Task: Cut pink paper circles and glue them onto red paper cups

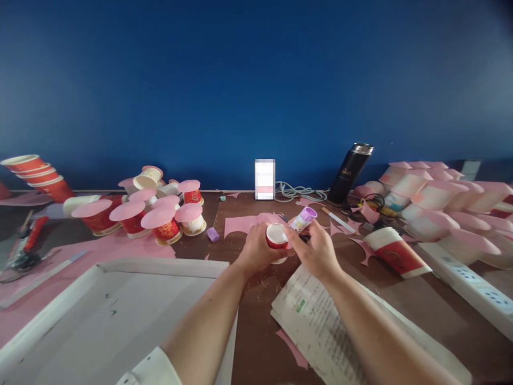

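My left hand (pixel 258 250) is wrapped round a small red paper cup (pixel 276 243), whose white end faces up. In my right hand (pixel 316 246) is a glue stick (pixel 301 220) with a purple base, tilted so its other end meets the cup's rim. Whether the glue tip touches the rim is hard to make out. A loose purple cap (pixel 212 235) lies on the table to the left. Pink paper (pixel 240 225) lies just behind the cup.
Cups with pink discs (pixel 162 223) stand at left, and several more are piled at right (pixel 444 198). A white tray (pixel 160 267), printed sheets (pixel 304 299), a power strip (pixel 468 283), a lying red cup (pixel 396 251) and a black flask (pixel 349 174) surround my arms.
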`<state>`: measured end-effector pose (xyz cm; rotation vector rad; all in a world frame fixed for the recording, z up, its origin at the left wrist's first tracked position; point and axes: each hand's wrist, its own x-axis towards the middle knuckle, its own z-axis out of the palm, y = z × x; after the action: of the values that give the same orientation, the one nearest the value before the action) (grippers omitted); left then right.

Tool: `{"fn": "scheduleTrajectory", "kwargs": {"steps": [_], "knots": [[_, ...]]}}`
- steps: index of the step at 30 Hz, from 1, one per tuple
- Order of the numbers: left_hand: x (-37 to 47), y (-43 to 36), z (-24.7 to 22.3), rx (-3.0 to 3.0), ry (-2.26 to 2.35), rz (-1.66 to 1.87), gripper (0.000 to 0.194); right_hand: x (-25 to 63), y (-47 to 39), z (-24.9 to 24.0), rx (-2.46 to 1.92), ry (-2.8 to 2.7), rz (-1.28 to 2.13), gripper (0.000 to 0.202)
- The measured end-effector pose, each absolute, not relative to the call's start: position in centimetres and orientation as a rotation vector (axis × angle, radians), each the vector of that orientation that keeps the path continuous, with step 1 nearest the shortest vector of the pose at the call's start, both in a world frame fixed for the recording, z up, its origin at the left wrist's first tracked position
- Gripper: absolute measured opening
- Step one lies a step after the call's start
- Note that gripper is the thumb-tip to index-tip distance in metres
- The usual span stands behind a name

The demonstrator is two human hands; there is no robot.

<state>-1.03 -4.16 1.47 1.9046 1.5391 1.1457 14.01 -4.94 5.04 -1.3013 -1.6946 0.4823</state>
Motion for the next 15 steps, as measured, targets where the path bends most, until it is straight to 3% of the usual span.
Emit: {"fn": "scheduleTrajectory", "kwargs": {"steps": [5,11,15], "knots": [[-0.95,-4.18,1.57,1.948,1.588,1.13,0.055,14.4,-4.11,4.74,-1.341,-1.578,0.298,0.029],[-1.06,-4.05,1.28,1.947,1.576,1.13,0.054,14.35,-4.61,5.05,-1.198,-1.63,0.478,0.027],[-1.06,-4.08,1.2,1.947,1.567,1.144,0.048,14.03,-4.72,4.75,-1.24,-1.731,0.394,0.025]]}}
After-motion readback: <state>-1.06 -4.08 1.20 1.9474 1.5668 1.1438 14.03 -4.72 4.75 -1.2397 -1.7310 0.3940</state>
